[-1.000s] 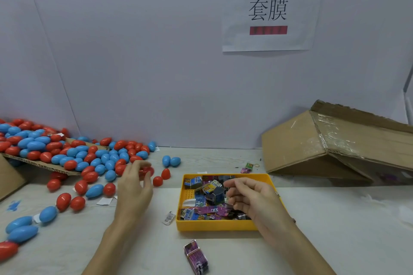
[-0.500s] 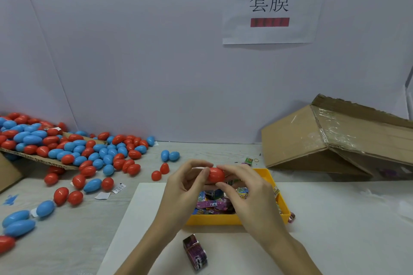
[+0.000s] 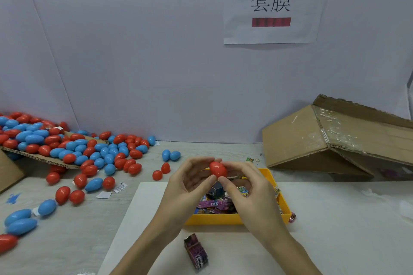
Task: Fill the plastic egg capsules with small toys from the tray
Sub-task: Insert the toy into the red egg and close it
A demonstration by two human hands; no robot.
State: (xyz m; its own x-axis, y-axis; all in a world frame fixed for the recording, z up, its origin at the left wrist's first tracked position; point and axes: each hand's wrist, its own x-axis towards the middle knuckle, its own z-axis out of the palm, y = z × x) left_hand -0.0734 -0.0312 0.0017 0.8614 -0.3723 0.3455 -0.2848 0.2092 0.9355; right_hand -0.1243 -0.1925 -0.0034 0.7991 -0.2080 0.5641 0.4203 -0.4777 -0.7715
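Egg pile [image 3: 89, 154] blocks left, cardboard box [image 3: 335, 140] blocks right, bare mat [image 3: 335, 230] btwn.

The scene is evenly and fairly brightly lit with cool, diffuse light, probably from overhead, since shadows are soft and short. Faint shade lies under the tilted cardboard box [image 3: 335, 140] and beneath the yellow tray [image 3: 234, 221]. Small white highlights glint on the red and blue egg capsules [image 3: 89, 154] and a broader sheen shows on the tape across the box. The wide-angle lens bends straight lines near the edges: the wall seam at left leans inward. Detail is slightly soft overall, with compression smearing in the toy wrappers [image 3: 214, 204]; the printed sign [image 3: 270, 2] stays legible.
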